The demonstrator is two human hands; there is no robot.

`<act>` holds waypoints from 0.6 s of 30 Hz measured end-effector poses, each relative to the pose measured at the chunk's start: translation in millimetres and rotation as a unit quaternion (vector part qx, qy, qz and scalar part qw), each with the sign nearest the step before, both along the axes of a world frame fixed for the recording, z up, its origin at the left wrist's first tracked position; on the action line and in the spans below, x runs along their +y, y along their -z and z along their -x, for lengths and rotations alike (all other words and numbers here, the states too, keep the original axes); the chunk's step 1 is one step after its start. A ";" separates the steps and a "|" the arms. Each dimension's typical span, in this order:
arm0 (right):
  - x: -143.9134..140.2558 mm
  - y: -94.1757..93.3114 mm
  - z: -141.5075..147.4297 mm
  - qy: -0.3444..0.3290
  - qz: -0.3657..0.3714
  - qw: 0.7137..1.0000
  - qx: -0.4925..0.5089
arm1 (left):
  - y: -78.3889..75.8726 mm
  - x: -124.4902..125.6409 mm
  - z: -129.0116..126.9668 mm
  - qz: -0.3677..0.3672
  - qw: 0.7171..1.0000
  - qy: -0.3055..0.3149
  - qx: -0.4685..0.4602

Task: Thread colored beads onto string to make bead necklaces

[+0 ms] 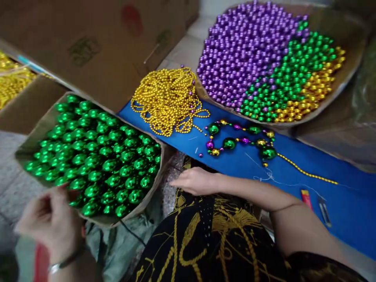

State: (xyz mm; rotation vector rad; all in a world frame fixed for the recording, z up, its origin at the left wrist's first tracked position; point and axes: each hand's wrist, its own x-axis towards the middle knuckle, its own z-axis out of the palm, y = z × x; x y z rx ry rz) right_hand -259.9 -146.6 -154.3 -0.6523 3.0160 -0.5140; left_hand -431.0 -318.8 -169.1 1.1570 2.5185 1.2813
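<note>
My left hand (51, 223), blurred and wearing a wrist bangle, hovers at the near corner of a cardboard tray (38, 129) full of large shiny green balls (96, 156). Its fingers are loosely curled, and I cannot make out anything in them. My right hand (195, 181) reaches leftward across my black-and-gold patterned lap, fingers stretched out flat, holding nothing. Just beyond it, on the blue table (323, 164), lies a partly strung necklace (235, 141) of green, purple and gold balls, with a thin gold bead strand (305, 172) trailing to the right.
A heap of gold bead strands (167, 98) lies behind the necklace. A round cardboard tray (349, 74) holds purple, green and gold beads. Loose thread (264, 176), a red lighter (306, 197) and a small metal tool (324, 211) lie at the right. A big carton (102, 47) stands behind.
</note>
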 end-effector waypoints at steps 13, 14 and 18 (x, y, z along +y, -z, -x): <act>82.9 32.7 -186.3 0.398 0.165 0.899 0.082 | 17.9 144.6 -41.6 0.148 0.888 0.371 0.226; 81.5 35.5 -193.7 0.415 0.163 0.891 0.088 | 28.6 145.4 -45.0 0.154 0.887 0.359 0.246; 70.5 50.2 -207.6 0.462 0.168 0.860 0.134 | 46.1 145.6 -41.8 0.140 0.889 0.346 0.266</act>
